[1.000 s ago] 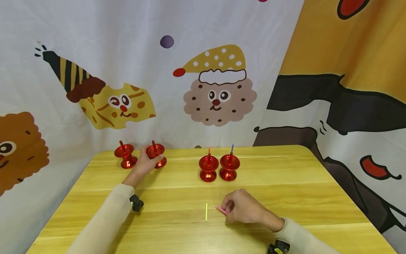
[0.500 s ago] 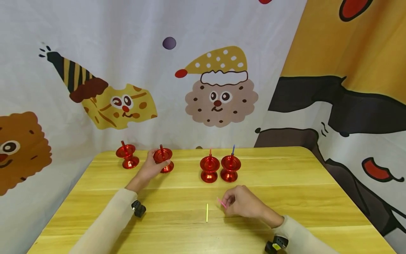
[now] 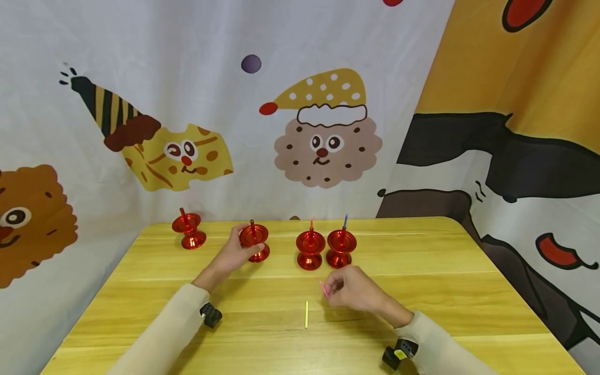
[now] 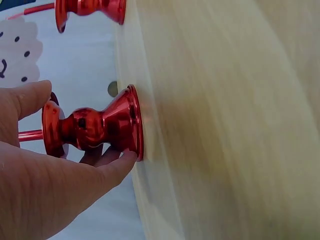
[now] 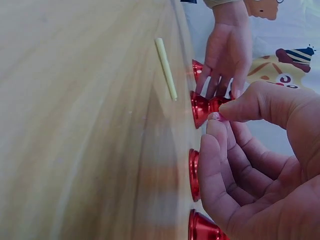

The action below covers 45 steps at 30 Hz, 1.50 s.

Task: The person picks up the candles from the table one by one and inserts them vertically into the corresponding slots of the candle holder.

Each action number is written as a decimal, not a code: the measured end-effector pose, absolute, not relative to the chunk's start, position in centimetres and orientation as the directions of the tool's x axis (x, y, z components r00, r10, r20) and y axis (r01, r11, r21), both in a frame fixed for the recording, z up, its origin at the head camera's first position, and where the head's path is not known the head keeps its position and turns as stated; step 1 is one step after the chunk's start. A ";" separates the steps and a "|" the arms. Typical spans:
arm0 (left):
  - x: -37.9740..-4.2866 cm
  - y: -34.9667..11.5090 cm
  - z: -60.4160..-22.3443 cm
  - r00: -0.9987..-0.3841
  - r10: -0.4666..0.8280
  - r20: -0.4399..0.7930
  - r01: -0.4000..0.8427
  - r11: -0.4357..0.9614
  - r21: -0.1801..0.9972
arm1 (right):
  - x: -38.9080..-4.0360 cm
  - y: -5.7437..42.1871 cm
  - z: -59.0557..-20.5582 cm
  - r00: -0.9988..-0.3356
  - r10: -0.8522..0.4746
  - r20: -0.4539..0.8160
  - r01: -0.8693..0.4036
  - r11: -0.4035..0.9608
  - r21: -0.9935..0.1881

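Pink, thin candle (image 3: 324,289) sits in a thumb-and-finger pinch of the right hand (image 3: 353,290), other fingers curled in. Exposed end points far and slightly left; long axis slants from there down into the grip. True tilt off the tabletop: can't tell, mostly hidden by the fingers. Position: a bit right of centre, near side of the red stands.

Left hand (image 3: 234,250) comes in from near left and grips a shiny red goblet-shaped holder (image 3: 253,233), fingers and thumb spread round it. Holder stands about upright, bowl up, red stem rising from the middle. Whether its foot touches the wood: can't tell.

Just left of the pink piece and nearer, a slim yellow candle (image 3: 307,314) lies flat, axis near-to-far.

Right of the gripped holder, with a gap between: two matching holders side by side, the left one (image 3: 310,251) with a red candle (image 3: 311,225), the right one (image 3: 340,250) with a blue candle (image 3: 345,222), both pointing up. Fourth holder (image 3: 192,238) at far left, well apart.

Pale wooden tabletop (image 3: 422,281): far edge close behind the holders, printed cloth (image 3: 225,31) beyond. Widest run of wood is to the right of the pair, out to the right edge.
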State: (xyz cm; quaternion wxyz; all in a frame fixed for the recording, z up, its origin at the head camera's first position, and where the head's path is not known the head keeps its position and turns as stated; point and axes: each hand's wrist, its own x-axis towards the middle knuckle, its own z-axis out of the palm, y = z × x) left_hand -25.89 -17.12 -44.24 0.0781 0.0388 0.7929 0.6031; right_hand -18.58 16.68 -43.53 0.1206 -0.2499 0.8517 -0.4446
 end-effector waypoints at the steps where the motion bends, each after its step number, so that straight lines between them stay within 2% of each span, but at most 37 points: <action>1: -25.7 -16.9 -44.2 -0.984 0.163 -0.078 -0.033 0.268 0.963 | -18.7 16.6 -43.5 -0.845 -0.534 0.022 -0.323 0.478 -0.817; 17: -24.3 -14.7 -44.1 -0.969 0.238 -0.068 -0.009 0.240 0.971 | -20.9 14.6 -42.7 -0.832 -0.539 0.134 -0.396 0.407 -0.824; 36: -24.2 -13.7 -44.6 -0.963 0.265 -0.047 0.016 0.233 0.972 | -22.9 9.7 -40.4 -0.835 -0.437 0.333 -0.522 0.442 -0.729; 45: -24.1 -13.3 -44.4 -0.952 0.303 -0.055 0.009 0.205 0.979 | -24.3 7.2 -39.1 -0.767 -0.388 0.511 -0.641 0.434 -0.633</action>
